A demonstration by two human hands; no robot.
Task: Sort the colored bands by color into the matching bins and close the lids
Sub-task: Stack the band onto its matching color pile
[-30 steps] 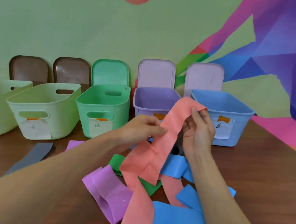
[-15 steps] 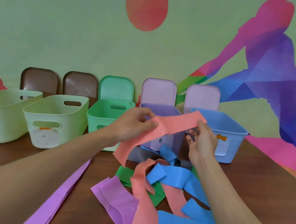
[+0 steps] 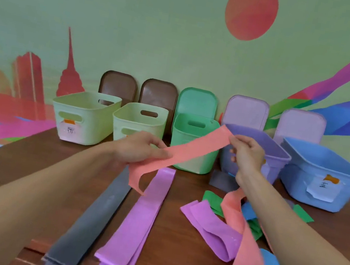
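Above table centre, left hand (image 3: pixel 141 150) and right hand (image 3: pixel 246 152) each pinch salmon band (image 3: pixel 196 149), stretched in front of green bin (image 3: pixel 192 146). Grey band (image 3: pixel 90 224), purple band (image 3: pixel 141 223), mixed pile (image 3: pixel 234 228) unsorted; lids open. Task early.

Salmon-pink flat stretch band (image 3: pixel 191 151) held taut at mid-frame, grey band (image 3: pixel 91 222) and purple band (image 3: pixel 141 223) side by side at lower centre, apparently doubled over, tangled pile of mixed bands (image 3: pixel 235 222) at lower right, five open plastic bins (image 3: pixel 182 138) in a row behind
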